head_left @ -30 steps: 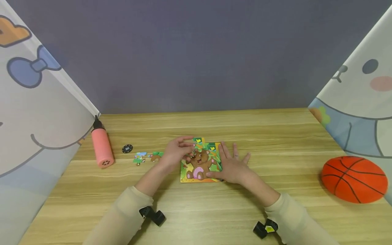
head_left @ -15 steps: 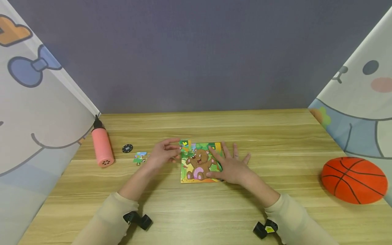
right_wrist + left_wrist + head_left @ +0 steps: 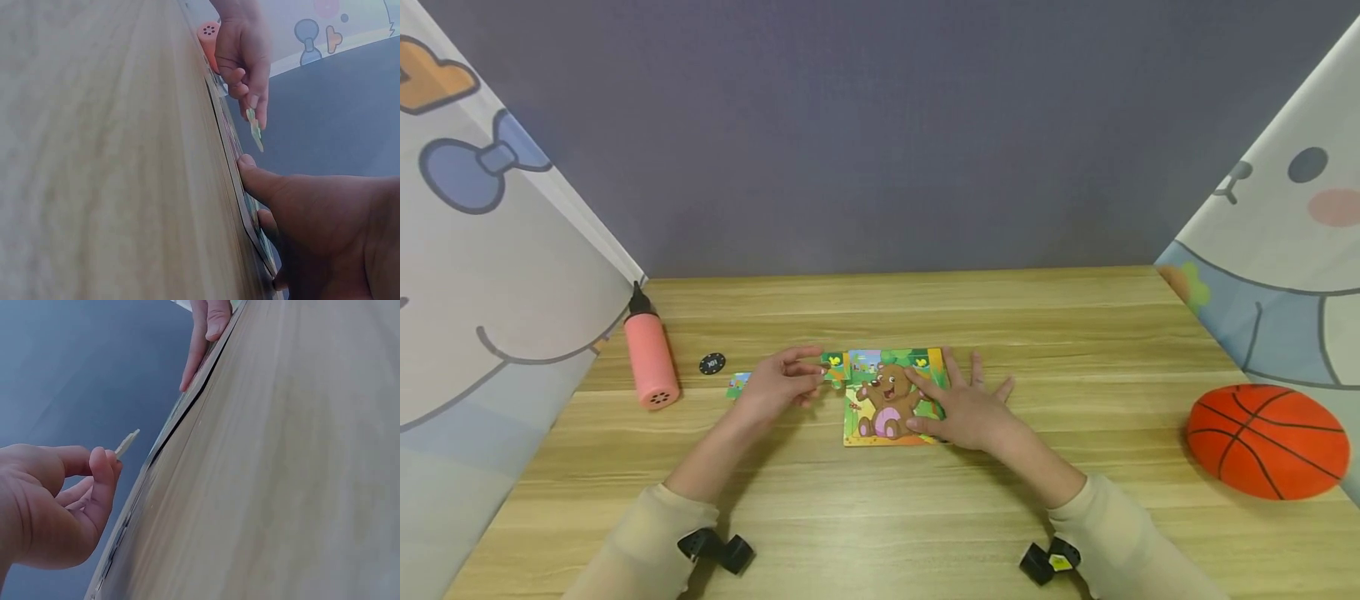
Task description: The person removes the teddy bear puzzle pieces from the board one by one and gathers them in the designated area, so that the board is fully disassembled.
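A bear jigsaw puzzle board (image 3: 891, 400) lies in the middle of the wooden table (image 3: 880, 500). My left hand (image 3: 782, 383) pinches a green puzzle piece (image 3: 833, 365) just above the table at the board's upper left corner; the same piece (image 3: 127, 443) shows edge-on between thumb and finger in the left wrist view, and the piece (image 3: 255, 130) hangs from the fingers in the right wrist view. My right hand (image 3: 966, 404) lies flat with spread fingers on the board's right side, its fingers (image 3: 262, 184) pressing the board's edge.
A loose puzzle piece (image 3: 739, 383) lies left of my left hand. A black round disc (image 3: 712, 364) and a pink air pump (image 3: 649, 354) stand further left. An orange basketball cushion (image 3: 1268, 438) sits at the right. Printed curtains flank both sides.
My left hand has drawn a puzzle piece leftward, from over the board's top to its upper left corner. The right hand has stayed flat on the board.
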Motion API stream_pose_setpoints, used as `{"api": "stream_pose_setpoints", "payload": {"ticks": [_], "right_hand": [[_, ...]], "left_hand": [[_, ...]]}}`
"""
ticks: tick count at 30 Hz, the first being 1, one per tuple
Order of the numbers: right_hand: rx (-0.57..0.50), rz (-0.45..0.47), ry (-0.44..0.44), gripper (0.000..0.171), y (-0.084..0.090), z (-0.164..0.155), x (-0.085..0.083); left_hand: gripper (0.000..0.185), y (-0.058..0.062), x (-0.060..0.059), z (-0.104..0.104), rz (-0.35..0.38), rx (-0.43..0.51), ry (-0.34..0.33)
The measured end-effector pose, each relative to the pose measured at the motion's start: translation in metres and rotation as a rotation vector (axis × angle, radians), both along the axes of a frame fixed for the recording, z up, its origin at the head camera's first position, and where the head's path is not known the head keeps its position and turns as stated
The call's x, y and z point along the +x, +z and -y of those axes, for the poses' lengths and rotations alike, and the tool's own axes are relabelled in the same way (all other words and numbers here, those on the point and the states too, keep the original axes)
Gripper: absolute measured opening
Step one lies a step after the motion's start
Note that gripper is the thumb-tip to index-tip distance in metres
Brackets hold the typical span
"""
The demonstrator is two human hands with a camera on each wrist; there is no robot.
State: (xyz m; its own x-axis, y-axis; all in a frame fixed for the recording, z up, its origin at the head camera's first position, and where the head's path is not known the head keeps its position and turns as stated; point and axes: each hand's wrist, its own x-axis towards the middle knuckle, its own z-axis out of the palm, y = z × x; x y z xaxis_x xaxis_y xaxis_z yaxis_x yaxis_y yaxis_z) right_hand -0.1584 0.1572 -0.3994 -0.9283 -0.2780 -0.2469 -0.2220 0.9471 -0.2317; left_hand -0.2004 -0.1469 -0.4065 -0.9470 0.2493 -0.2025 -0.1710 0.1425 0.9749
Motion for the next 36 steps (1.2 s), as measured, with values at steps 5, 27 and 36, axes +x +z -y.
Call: {"api": "stream_pose_setpoints", "payload": {"ticks": [5,27,36], "right_hand": [[0.009,0.006,-0.002,0.079,0.001,0.0,0.0],[-0.001,0.003,0.01,0.079,0.002,0.0,0.001],[0.003,0.0,0.013,0.079,0.001,0.0,0.001]], "left_hand": [[0.051,0.001,0.001,0.004,0.008,-0.045,-0.011],[0.047,0.003,0.003,0.011,-0.034,-0.257,-0.025],[0.044,0.007,0.006,0.007,-0.078,-0.256,-0.046]]}}
